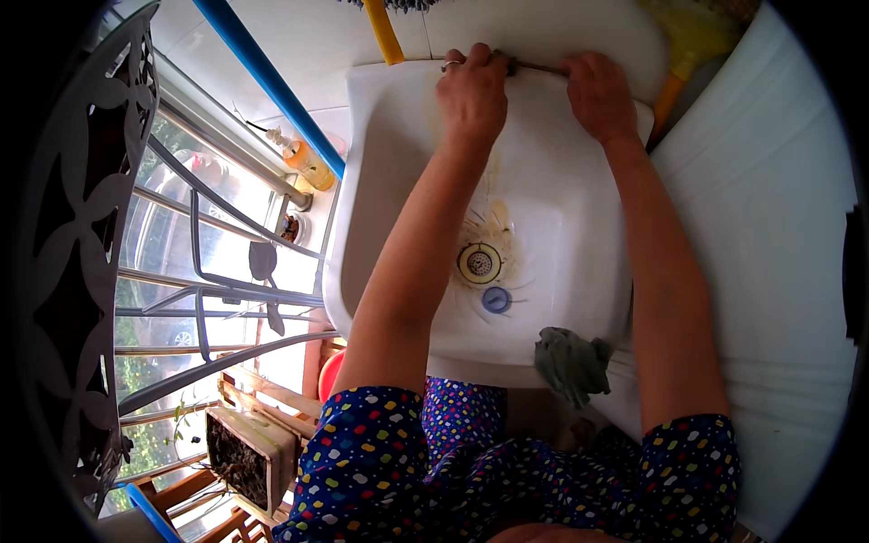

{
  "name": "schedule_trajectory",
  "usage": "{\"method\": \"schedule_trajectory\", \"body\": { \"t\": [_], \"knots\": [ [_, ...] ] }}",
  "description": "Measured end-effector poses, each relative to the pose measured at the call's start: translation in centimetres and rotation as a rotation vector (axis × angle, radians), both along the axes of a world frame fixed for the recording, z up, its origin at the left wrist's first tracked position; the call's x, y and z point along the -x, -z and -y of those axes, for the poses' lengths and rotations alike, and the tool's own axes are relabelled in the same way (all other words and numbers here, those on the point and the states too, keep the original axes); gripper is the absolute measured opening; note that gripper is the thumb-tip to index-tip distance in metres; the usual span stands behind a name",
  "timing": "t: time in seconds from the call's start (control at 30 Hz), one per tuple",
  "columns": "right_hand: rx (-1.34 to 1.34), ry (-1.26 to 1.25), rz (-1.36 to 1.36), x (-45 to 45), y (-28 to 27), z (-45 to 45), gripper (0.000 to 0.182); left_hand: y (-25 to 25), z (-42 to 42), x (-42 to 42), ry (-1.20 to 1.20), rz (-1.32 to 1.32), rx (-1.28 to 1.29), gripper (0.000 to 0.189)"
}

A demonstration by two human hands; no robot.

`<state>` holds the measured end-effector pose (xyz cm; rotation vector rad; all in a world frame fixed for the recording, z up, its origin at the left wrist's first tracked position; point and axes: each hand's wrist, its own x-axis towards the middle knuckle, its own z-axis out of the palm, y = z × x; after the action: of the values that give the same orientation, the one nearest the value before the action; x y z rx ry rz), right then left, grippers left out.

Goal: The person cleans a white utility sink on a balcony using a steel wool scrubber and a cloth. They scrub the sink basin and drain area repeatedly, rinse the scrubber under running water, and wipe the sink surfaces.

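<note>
At the back rim of a white ceramic sink (570, 217), both my hands are on a thin dark rod (540, 66), perhaps part of a tap. My left hand (473, 98), with a ring on one finger, curls over its thicker left end. The fingers of my right hand (599, 98) close around the right end; fingertips of both hands are hidden. Below them, yellow-brown stains surround the round drain strainer (479, 263). A small blue round cap (496, 299) lies in the basin near the drain. Over the front rim hangs a crumpled grey-green cloth (574, 366).
A blue pole (271, 88) leans at the sink's left, near a bottle of orange liquid (309, 165). Metal window bars (224, 288) and a planter of soil (237, 461) stand left. To the right is a white surface (760, 271); a yellow-handled tool (669, 102) stands behind.
</note>
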<state>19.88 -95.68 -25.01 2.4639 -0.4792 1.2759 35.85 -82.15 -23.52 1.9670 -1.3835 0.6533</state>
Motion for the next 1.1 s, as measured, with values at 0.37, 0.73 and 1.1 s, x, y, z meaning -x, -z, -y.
{"method": "schedule_trajectory", "body": {
  "t": [0.37, 0.73, 1.1],
  "knots": [
    [-0.028, 0.028, -0.004, -0.7, -0.1, -0.7, 0.029, 0.5, -1.5, -4.3, -0.263, 0.037, 0.026, 0.018],
    [-0.062, 0.001, 0.026, -0.5, -0.1, 0.1, 0.033, 1.0, 3.3, 4.9, 0.134, 0.042, 0.073, 0.023],
    [-0.026, -0.005, 0.022, 0.0, -0.1, 0.0, 0.031, 0.7, -6.5, -9.8, -0.238, 0.019, 0.082, 0.016]
  ]
}}
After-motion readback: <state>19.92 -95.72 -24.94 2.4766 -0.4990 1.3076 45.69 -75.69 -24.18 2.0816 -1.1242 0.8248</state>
